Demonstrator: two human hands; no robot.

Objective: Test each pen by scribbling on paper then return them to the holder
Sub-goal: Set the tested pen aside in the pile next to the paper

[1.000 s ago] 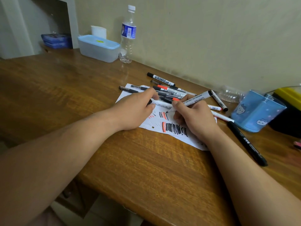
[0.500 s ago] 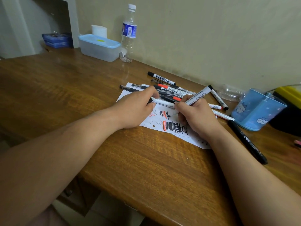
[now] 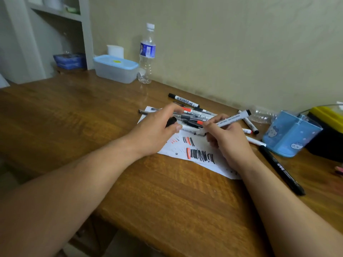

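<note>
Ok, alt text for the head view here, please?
A right hand holds a white marker tip-down over scribbled paper, while the left hand grips a black cap. More pens lie piled behind; a blue holder stands at right on the wooden table.

Dim, warm indoor light; soft focus, wide-angle bending at edges.

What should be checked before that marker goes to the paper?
1. Grip: ok, right hand holds the white marker.
2. Cap off: ok, left hand grips the black cap, apart from the marker.
3. Tip over the paper: ok.
4. Bare paper beside the scribbles: ok.
5. Tip touching the paper: cannot tell.
6. Blue holder upright nearby: ok.
</note>
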